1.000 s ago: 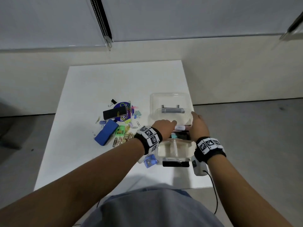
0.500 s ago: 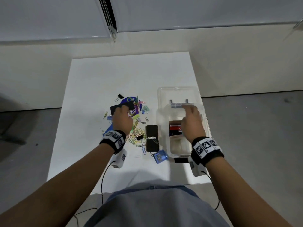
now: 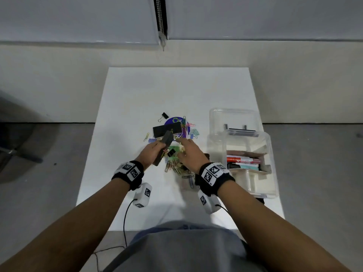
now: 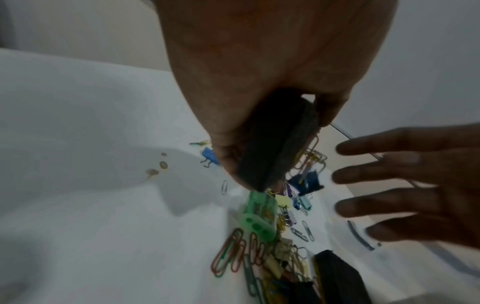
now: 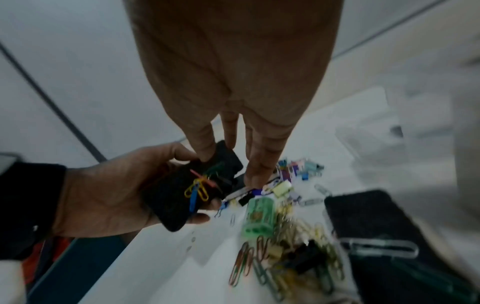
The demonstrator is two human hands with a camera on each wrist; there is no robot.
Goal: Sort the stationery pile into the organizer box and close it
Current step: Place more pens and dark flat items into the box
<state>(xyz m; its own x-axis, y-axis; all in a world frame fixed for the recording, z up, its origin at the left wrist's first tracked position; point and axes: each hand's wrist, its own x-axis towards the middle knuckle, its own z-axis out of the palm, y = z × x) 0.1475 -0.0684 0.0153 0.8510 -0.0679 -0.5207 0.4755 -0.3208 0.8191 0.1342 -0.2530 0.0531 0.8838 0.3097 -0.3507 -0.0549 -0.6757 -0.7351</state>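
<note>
My left hand grips a dark felt eraser block, lifted and tilted over the stationery pile. Several coloured paper clips cling to the block's face. My right hand is spread just right of it, with straight fingers whose tips are at the block's far end and hold nothing. The clear organizer box stands open at the right with markers inside. Its lid lies back behind it.
On the white table lie a second black eraser, a purple disc, a green plastic piece, binder clips and loose paper clips. Another black block lies beside the box. The box's near compartment holds nothing visible.
My left hand has lifted the eraser block off the pile. My right hand has left the box and come left over the pile, beside the block.
</note>
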